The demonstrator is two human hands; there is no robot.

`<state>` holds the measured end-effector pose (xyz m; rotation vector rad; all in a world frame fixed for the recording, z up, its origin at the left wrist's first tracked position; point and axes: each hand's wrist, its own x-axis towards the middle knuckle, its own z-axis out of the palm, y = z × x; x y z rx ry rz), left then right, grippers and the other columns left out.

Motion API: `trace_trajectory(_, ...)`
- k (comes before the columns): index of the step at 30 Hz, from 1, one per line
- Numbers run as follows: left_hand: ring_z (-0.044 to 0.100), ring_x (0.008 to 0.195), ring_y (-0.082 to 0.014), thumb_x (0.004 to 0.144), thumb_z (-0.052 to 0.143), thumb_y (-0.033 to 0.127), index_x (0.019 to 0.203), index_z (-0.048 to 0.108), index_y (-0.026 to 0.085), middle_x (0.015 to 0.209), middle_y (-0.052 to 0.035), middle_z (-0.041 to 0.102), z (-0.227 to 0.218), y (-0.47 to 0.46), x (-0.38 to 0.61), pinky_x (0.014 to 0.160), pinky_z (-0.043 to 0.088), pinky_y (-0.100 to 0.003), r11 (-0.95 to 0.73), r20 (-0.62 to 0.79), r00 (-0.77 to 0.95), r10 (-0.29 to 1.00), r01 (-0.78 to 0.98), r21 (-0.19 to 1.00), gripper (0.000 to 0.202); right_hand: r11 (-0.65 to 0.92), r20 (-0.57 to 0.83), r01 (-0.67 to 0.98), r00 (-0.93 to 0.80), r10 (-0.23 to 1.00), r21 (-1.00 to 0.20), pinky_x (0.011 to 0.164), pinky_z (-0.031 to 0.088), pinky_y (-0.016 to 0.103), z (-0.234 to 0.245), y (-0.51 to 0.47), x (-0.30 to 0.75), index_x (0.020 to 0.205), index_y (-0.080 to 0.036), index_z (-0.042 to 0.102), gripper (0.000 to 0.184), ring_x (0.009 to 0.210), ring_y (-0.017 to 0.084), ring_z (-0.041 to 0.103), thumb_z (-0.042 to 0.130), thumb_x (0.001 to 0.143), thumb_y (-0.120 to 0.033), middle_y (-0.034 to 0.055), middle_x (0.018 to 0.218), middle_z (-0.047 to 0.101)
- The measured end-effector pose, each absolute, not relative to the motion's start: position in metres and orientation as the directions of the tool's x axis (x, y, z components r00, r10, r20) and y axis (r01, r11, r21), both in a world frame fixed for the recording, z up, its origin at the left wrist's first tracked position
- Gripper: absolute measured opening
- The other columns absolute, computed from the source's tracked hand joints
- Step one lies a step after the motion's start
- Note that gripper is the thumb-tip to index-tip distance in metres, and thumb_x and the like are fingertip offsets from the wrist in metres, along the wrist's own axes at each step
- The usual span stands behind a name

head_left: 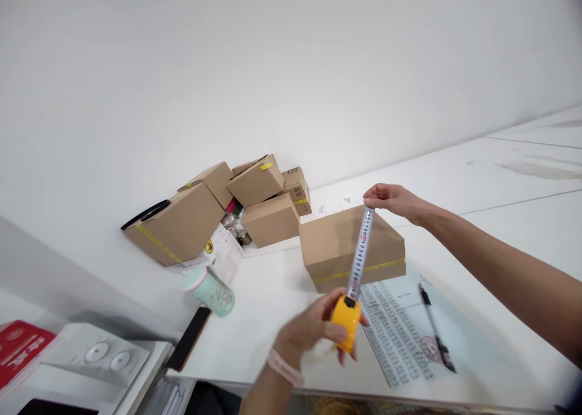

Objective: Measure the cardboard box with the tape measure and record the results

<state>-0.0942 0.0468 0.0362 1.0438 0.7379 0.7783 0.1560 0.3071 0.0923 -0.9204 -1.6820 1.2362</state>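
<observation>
My left hand (313,325) is closed around the yellow case of a tape measure (346,323), near the front edge of the table. The silver blade (361,251) is pulled out and slants up to my right hand (395,201), whose fingers pinch its free end. Below the blade sits a brown cardboard box (336,236) with a yellow strip along its lower side. The blade crosses over the box top; whether it touches the cardboard I cannot tell. A pale band circles my left wrist.
Printed sheets (395,330) lie right of the box, with a black pen (434,324) on them. Several cardboard boxes (257,187) are piled against the wall. A mint-green cup (211,292) and a dark flat object (188,338) stand at the left edge.
</observation>
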Motion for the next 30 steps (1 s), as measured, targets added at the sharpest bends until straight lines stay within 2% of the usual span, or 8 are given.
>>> trace_trajectory(2, 0.072, 0.058, -0.0181, 0.068, 0.086, 0.037, 0.122, 0.056, 0.021, 0.111, -0.0090, 0.067, 0.010, 0.038, -0.062, 0.040, 0.051, -0.023, 0.255, -0.051, 0.465, 0.884, -0.387, 0.886, 0.064, 0.260, 0.187, 0.109, -0.446, 0.876, -0.959, 0.075, 0.047, 0.033, 0.095, 0.304, 0.143, 0.086, -0.023, 0.070, 0.043, 0.084, 0.021, 0.062, 0.088, 0.066, -0.055, 0.0054, 0.087, 0.072)
trace_trajectory(4, 0.070, 0.055, -0.0165, 0.072, 0.081, 0.044, 0.118, 0.056, 0.019, 0.109, -0.0084, 0.065, -0.003, 0.039, -0.037, 0.037, 0.049, -0.022, 0.185, -0.001, 0.348, 0.937, -0.496, 0.849, 0.058, 0.273, 0.186, 0.175, -0.398, 0.898, -0.946, 0.076, 0.049, 0.032, 0.087, 0.303, 0.128, 0.090, -0.023, 0.070, 0.040, 0.086, 0.021, 0.063, 0.078, 0.077, -0.060, 0.0070, 0.093, 0.074)
trace_trajectory(8, 0.066, 0.055, -0.0142, 0.069, 0.079, 0.059, 0.107, 0.061, 0.016, 0.104, -0.0090, 0.066, 0.010, 0.061, -0.009, 0.041, 0.046, -0.024, 0.145, -0.101, 0.109, 0.989, -0.549, 0.823, 0.061, 0.273, 0.218, 0.349, -0.189, 0.958, -0.897, 0.082, 0.052, 0.035, 0.058, 0.307, 0.104, 0.102, -0.022, 0.067, 0.034, 0.094, 0.025, 0.067, 0.054, 0.095, -0.053, 0.0104, 0.106, 0.076)
trace_trajectory(14, 0.064, 0.050, -0.0149, 0.053, 0.084, 0.064, 0.096, 0.059, 0.018, 0.092, -0.0060, 0.068, 0.037, 0.103, 0.013, 0.044, 0.046, -0.027, 0.109, -0.207, -0.105, 0.973, -0.580, 0.807, 0.068, 0.339, 0.250, 0.489, -0.240, 0.938, -0.804, 0.102, 0.049, 0.040, 0.041, 0.313, 0.094, 0.113, -0.022, 0.070, 0.039, 0.118, 0.029, 0.066, 0.040, 0.101, -0.041, 0.0124, 0.127, 0.074)
trace_trajectory(18, 0.063, 0.048, -0.0150, 0.050, 0.085, 0.065, 0.094, 0.056, 0.019, 0.087, -0.0047, 0.069, 0.034, 0.112, 0.023, 0.043, 0.046, -0.027, 0.122, -0.245, -0.139, 0.959, -0.581, 0.804, 0.070, 0.373, 0.219, 0.584, -0.319, 0.922, -0.721, 0.112, 0.041, 0.051, 0.041, 0.317, 0.092, 0.124, -0.022, 0.072, 0.052, 0.132, 0.034, 0.058, 0.032, 0.102, -0.048, 0.0126, 0.142, 0.068)
trace_trajectory(21, 0.063, 0.048, -0.0146, 0.052, 0.084, 0.063, 0.096, 0.056, 0.019, 0.088, -0.0041, 0.068, 0.030, 0.109, 0.025, 0.043, 0.045, -0.026, 0.135, -0.257, -0.127, 0.958, -0.589, 0.797, 0.068, 0.395, 0.189, 0.644, -0.366, 0.911, -0.655, 0.117, 0.032, 0.059, 0.038, 0.320, 0.088, 0.134, -0.028, 0.069, 0.060, 0.142, 0.037, 0.048, 0.025, 0.103, -0.054, 0.0086, 0.149, 0.063)
trace_trajectory(25, 0.063, 0.048, -0.0143, 0.053, 0.083, 0.062, 0.096, 0.058, 0.018, 0.091, -0.0048, 0.068, 0.028, 0.103, 0.025, 0.042, 0.044, -0.026, 0.162, -0.248, -0.070, 0.966, -0.581, 0.797, 0.066, 0.430, 0.170, 0.685, -0.414, 0.894, -0.588, 0.119, 0.030, 0.059, 0.033, 0.322, 0.085, 0.144, -0.033, 0.062, 0.066, 0.145, 0.035, 0.045, 0.016, 0.104, -0.059, 0.0046, 0.156, 0.057)
trace_trajectory(30, 0.063, 0.048, -0.0142, 0.052, 0.082, 0.063, 0.097, 0.058, 0.019, 0.092, -0.0046, 0.067, 0.024, 0.102, 0.028, 0.042, 0.044, -0.026, 0.156, -0.249, -0.086, 0.965, -0.572, 0.805, 0.068, 0.471, 0.180, 0.728, -0.445, 0.877, -0.499, 0.117, 0.030, 0.060, 0.027, 0.323, 0.082, 0.148, -0.035, 0.057, 0.067, 0.145, 0.036, 0.043, 0.013, 0.104, -0.061, 0.0059, 0.158, 0.054)
